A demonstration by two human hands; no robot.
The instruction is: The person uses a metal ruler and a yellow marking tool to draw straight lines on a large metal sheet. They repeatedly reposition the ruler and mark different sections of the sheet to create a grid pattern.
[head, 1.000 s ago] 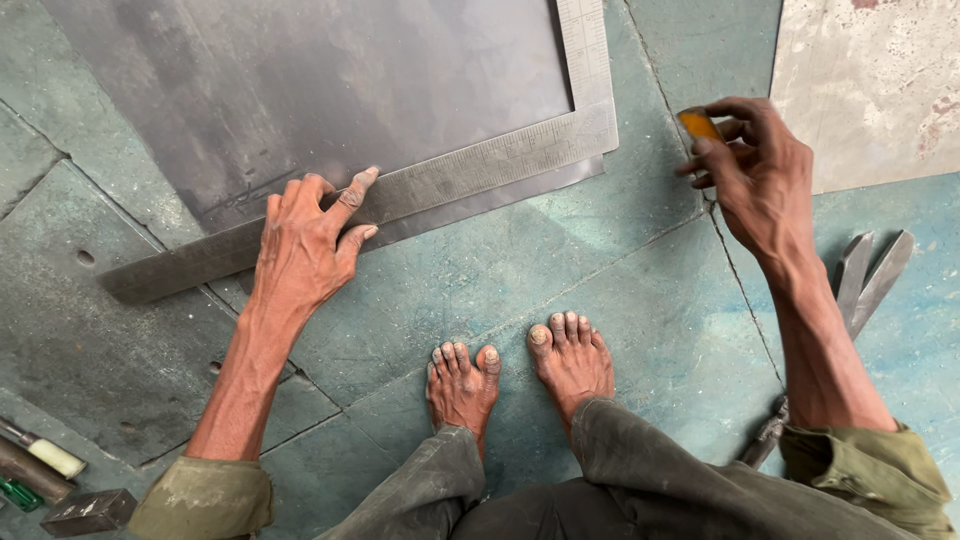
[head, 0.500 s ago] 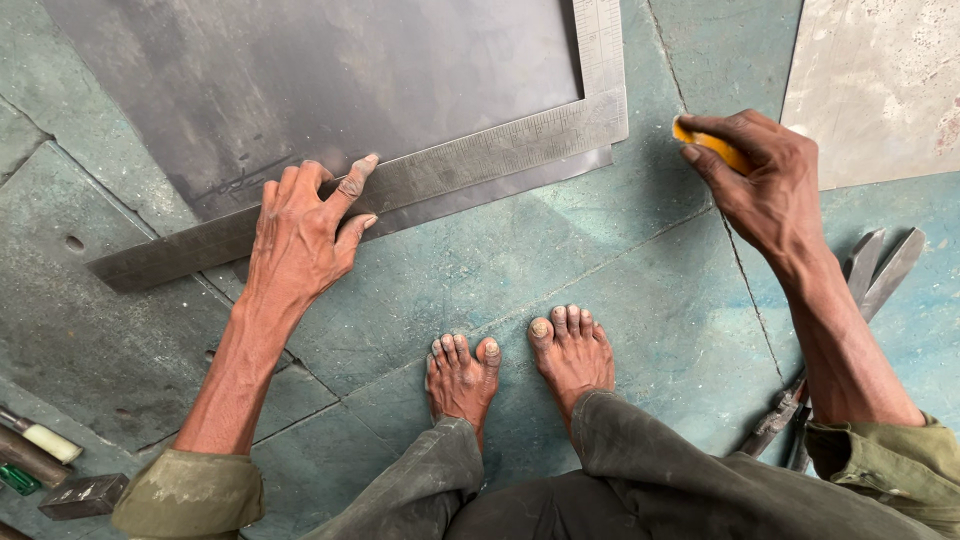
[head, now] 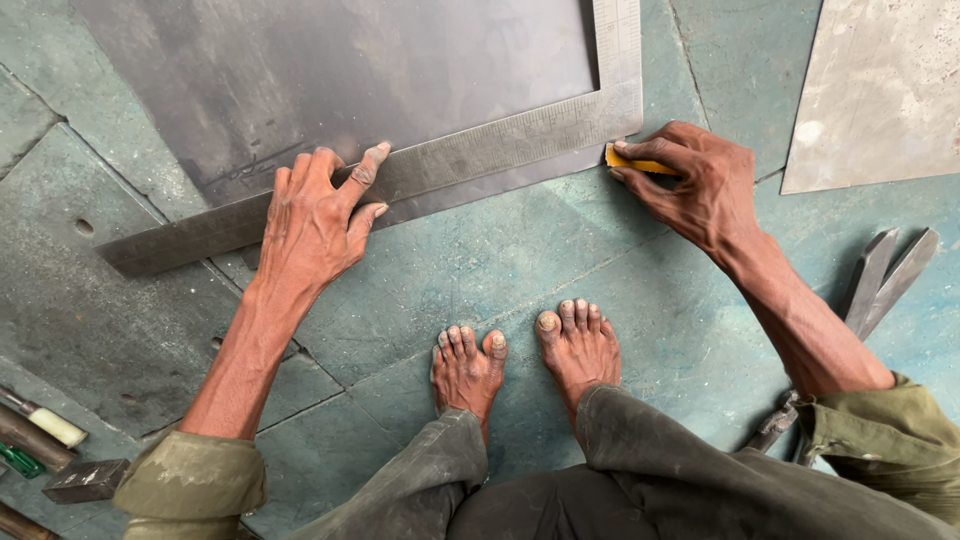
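My bare feet [head: 525,355] rest on the green stone floor [head: 420,270]. Hammers and tools [head: 45,440] lie near left, metal shears [head: 880,275] right beside my forearm. My left hand [head: 315,215] presses flat, fingers spread, on the steel square [head: 400,180]. My right hand [head: 695,185] pinches a yellow marker [head: 630,160] at the square's corner. The dark metal sheet [head: 340,70] lies beyond, with a paler sheet [head: 880,90] far right.

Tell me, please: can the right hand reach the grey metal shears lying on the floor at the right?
Probably yes: the grey metal shears lie uncovered beside the right forearm, but the right hand holds a small yellow piece.
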